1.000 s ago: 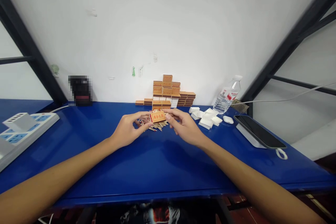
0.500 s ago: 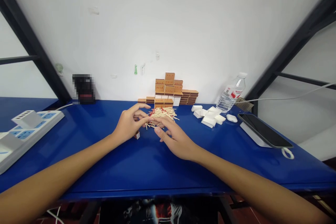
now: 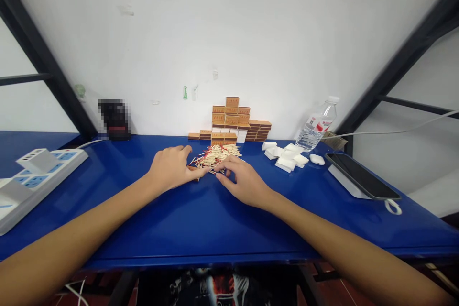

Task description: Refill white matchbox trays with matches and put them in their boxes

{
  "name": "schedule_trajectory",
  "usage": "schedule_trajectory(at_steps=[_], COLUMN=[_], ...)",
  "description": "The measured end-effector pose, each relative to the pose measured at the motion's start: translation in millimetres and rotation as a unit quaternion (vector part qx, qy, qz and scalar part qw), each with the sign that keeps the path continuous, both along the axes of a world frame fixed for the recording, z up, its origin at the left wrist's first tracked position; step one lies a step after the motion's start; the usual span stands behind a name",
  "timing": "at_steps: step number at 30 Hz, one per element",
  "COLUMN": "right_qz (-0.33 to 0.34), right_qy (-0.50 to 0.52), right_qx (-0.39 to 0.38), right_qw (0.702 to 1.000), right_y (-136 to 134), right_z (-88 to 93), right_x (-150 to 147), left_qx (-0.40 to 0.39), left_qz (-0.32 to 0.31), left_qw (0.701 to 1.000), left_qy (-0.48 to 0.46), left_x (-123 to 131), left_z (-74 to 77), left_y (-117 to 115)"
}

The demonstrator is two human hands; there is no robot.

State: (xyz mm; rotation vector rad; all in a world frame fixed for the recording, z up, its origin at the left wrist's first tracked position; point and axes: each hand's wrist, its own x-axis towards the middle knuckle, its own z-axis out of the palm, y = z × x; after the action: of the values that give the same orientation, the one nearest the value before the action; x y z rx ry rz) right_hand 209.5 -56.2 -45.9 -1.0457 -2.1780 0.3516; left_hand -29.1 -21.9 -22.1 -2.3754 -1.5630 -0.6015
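Note:
A loose pile of red-tipped matches (image 3: 217, 154) lies on the blue table. At its left side is my left hand (image 3: 170, 167), its thumb stretched towards the matches. Partly hidden beneath that hand is a small brown matchbox (image 3: 195, 175), which its fingers appear to hold; most of the fingers are out of sight. My right hand (image 3: 245, 181) reaches to the near right edge of the pile. Its fingers are bent and stand apart from the thumb, and I see nothing held between them. The two hands almost meet at the thumb tips.
Stacked matchboxes (image 3: 231, 119) stand against the wall behind the pile. To the right are white box pieces (image 3: 289, 157), a water bottle (image 3: 315, 126), a white case (image 3: 317, 159) and a propped phone (image 3: 362, 175). A power strip (image 3: 46, 177) lies at the left.
My left hand has shifted slightly left, its thumb now lower and straighter. The matchbox under it has moved towards the pile. My right fingers have drawn back from the left hand.

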Motion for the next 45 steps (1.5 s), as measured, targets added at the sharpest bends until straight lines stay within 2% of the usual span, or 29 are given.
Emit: schedule_trajectory(at_steps=[3, 6, 10, 13, 15, 16, 17, 20, 22, 23, 25, 29, 33, 37, 39, 42, 44, 45], right_qz=[-0.014, -0.026, -0.041, -0.046, -0.046, -0.044, -0.038, 0.003, 0.026, 0.032, 0.037, 0.050, 0.064, 0.060, 0.046, 0.034, 0.024, 0.012], right_qy=[0.003, 0.007, -0.007, -0.008, -0.006, -0.006, -0.004, 0.018, 0.033, 0.037, 0.044, 0.040, 0.018, 0.020, 0.063, 0.148, 0.197, 0.219], right_qx=[0.003, 0.006, 0.011, 0.005, 0.002, 0.004, 0.008, 0.025, 0.034, 0.038, 0.043, 0.045, 0.040, 0.004, -0.050, -0.150, -0.220, -0.255], right_qw=[1.000, 1.000, 0.999, 0.999, 0.999, 0.999, 0.999, 1.000, 0.999, 0.998, 0.997, 0.997, 0.997, 0.998, 0.996, 0.977, 0.955, 0.942], right_y=[5, 7, 9, 10, 10, 10, 10, 6, 3, 2, -1, -6, -12, -13, -9, -3, 0, 1], right_z=[1.0, 4.2, 7.9, 8.8, 8.9, 8.9, 9.0, 9.1, 9.1, 9.1, 9.4, 13.0, 19.0, 19.1, 16.4, 13.1, 13.4, 14.4], right_x=[4, 7, 10, 11, 11, 12, 12, 11, 9, 8, 6, 4, 3, 1, 0, 0, -1, -1], left_qx=[-0.058, -0.081, -0.090, -0.102, -0.146, -0.192, -0.253, -0.446, -0.514, -0.533, -0.549, -0.569, -0.583, -0.556, -0.536, -0.510, -0.468, -0.421], left_qz=[0.034, 0.022, 0.011, -0.014, -0.062, -0.098, -0.137, -0.217, -0.231, -0.233, -0.225, -0.201, -0.224, -0.211, -0.205, -0.216, -0.225, -0.223], left_qw=[0.997, 0.995, 0.995, 0.994, 0.978, 0.956, 0.922, 0.764, 0.678, 0.650, 0.626, 0.634, 0.636, 0.683, 0.701, 0.727, 0.768, 0.805], left_qy=[0.049, 0.051, 0.035, -0.041, -0.139, -0.198, -0.259, -0.412, -0.472, -0.490, -0.506, -0.484, -0.452, -0.426, -0.424, -0.407, -0.375, -0.353], left_x=[2, 2, -5, -12, -13, -13, -11, -2, 3, 6, 8, 8, 10, 15, 16, 18, 20, 21], left_z=[-2.9, -3.9, 2.4, 9.3, 13.3, 14.9, 16.0, 16.0, 13.4, 11.7, 8.7, 6.5, 5.1, 1.3, 0.9, 2.6, 3.2, 2.7], left_y=[-5, -6, 0, 7, 11, 11, 10, 2, -3, -4, -5, -3, -7, -11, -13, -16, -19, -20])
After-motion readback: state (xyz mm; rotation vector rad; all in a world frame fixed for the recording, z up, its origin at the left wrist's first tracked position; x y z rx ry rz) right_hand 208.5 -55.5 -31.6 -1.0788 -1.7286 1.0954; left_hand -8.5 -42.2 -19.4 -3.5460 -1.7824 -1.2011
